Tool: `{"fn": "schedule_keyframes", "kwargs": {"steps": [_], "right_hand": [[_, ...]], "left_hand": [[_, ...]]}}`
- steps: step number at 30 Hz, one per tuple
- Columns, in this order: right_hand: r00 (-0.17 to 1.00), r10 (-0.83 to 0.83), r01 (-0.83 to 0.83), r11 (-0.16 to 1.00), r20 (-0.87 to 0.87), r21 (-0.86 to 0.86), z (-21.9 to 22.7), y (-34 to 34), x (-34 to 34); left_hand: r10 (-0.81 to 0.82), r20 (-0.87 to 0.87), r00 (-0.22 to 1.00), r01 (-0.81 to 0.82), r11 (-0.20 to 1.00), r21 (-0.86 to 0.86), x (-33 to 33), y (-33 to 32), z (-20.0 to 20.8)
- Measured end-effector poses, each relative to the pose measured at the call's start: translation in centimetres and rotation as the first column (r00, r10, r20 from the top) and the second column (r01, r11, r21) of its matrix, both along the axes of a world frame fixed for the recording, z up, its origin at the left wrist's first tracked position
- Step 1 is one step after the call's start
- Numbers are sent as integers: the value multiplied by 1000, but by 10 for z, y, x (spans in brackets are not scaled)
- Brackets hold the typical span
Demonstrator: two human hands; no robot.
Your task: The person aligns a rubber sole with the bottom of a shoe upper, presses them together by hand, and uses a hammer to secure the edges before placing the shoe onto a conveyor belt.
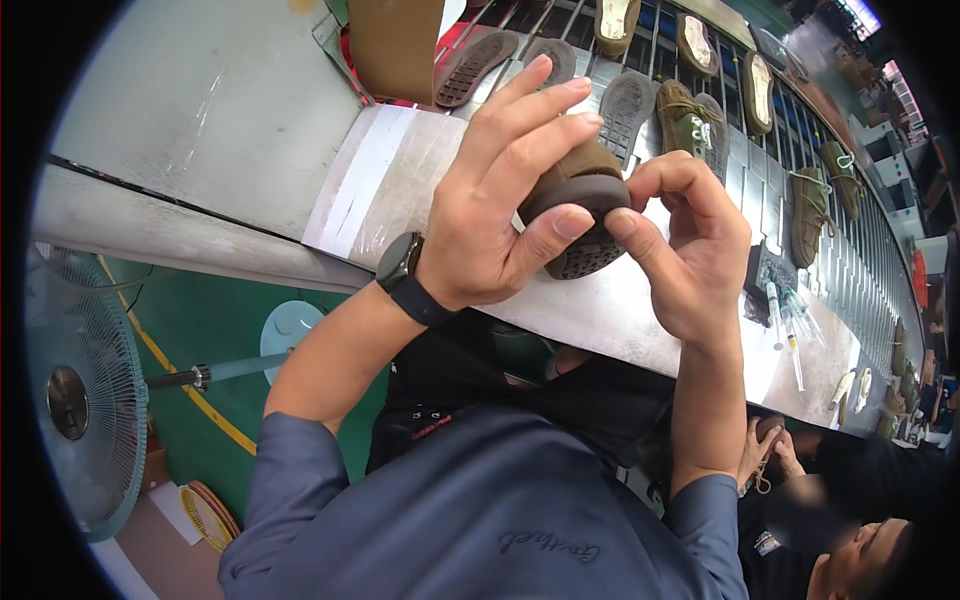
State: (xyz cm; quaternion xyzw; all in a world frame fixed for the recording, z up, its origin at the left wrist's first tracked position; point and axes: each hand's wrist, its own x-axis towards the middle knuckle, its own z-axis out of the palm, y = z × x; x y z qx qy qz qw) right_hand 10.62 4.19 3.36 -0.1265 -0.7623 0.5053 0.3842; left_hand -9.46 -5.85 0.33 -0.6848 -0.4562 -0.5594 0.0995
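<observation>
While the shoe (pixel 580 195) is held above the worktop (pixel 600 322), with its rounded end and part of the dark tread (pixel 592 261) turned toward the person, a steady support is asked from the left hand (pixel 490 205). That hand is half open: its fingers are spread past the brown upper (pixel 592 160), and its thumb is laid on the sole rim. By the right hand (pixel 690 235) the edge is met with bent forefinger and thumb, brought near together (whether anything is truly pinched there cannot be told). For good work, it is judged, pressure should be given evenly along the rim, in small portions, and the shoe should be turned by the left hand rather than twisted by the right. The seam between upper and rim should be left uncovered, so that any gap can be noticed
</observation>
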Motion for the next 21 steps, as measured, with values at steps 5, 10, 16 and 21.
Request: {"fn": "schedule_keyframes", "kwargs": {"steps": [5, 10, 16, 21], "right_hand": [[998, -42, 50, 966, -35, 255, -3, 1, 8], [984, -99, 140, 946, -149, 292, -13, -2, 2], [979, -108, 153, 952, -174, 267, -12, -4, 4], [972, -123, 172, 954, -200, 247, -13, -9, 10]], "left_hand": [[54, -121, 991, -50, 998, 41, 9, -2, 4], [62, -197, 979, -48, 996, 75, 9, 1, 11], [87, -123, 989, -69, 988, 137, 19, 3, 12], [113, -174, 978, -91, 987, 129, 27, -1, 18]]}}
